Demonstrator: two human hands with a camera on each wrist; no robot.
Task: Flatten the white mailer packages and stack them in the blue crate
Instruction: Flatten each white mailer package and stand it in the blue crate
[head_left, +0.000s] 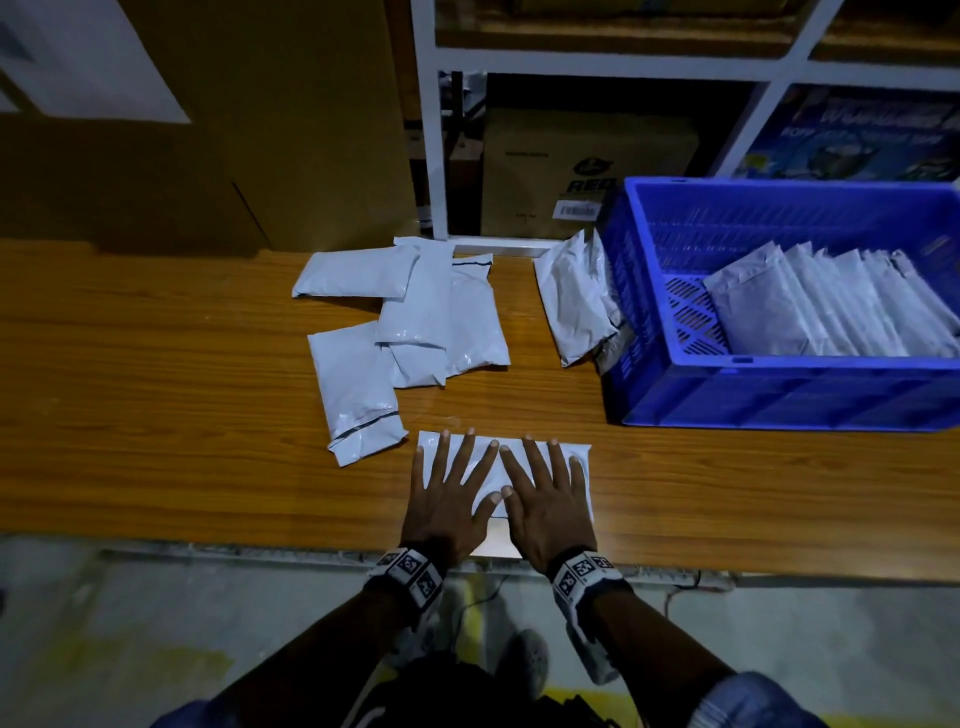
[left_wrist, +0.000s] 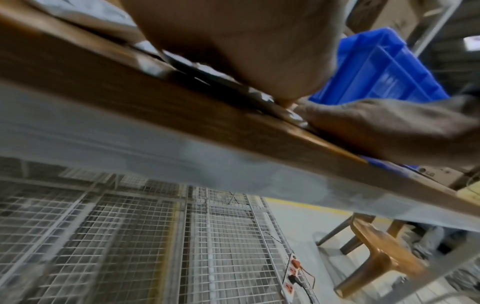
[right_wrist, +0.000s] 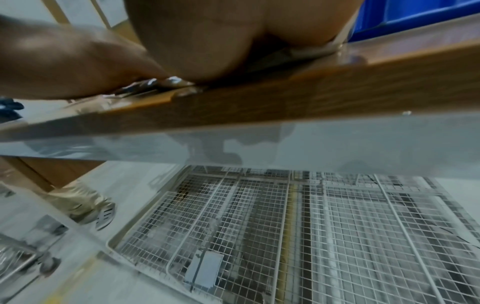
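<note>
Hands flat on a white mailer (head_left: 506, 470) at the near edge of a wooden table (head_left: 156, 415): the left hand (head_left: 449, 496) and right hand (head_left: 548, 501) lie side by side on it, palms down, fingers straight and spread, thumbs nearly meeting at the middle. Beyond the hands, a loose pile of mailers (head_left: 410, 322) overlaps on the tabletop. To the right stands the blue crate (head_left: 779, 400), a row of mailers (head_left: 831, 306) leaning inside it, and one more package (head_left: 574, 301) propped against its outer left wall. Both wrist views are blurred.
</note>
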